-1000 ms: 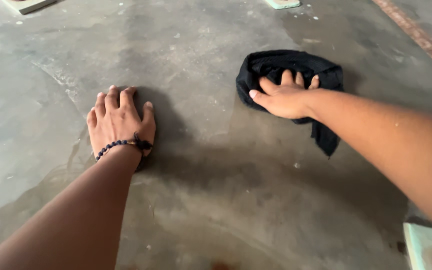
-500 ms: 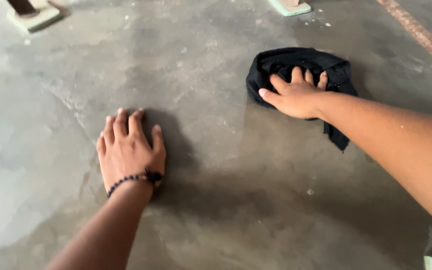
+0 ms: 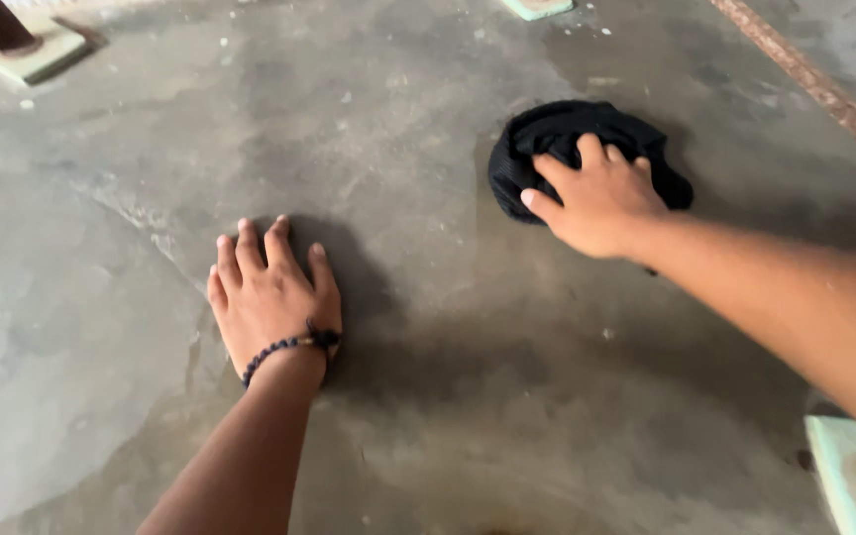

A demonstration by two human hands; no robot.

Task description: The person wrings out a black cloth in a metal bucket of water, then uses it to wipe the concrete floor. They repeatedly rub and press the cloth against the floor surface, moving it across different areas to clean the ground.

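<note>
My right hand presses down on a bunched black cloth lying on a grey concrete floor. Its fingers are spread over the cloth and its thumb points left. My left hand rests flat on the floor to the left, palm down with the fingers together, holding nothing. A dark beaded bracelet circles its wrist. A damp, darker patch of floor lies between and below the two hands.
A pale green pad with a dark post stands at the far left. Another pale green pad sits at the top edge, and a third at the bottom right. A rusty strip runs along the right.
The cloth has bunched up tighter under my right hand, and its trailing tail is no longer seen. The view has shifted slightly; my left hand stays flat on the floor.
</note>
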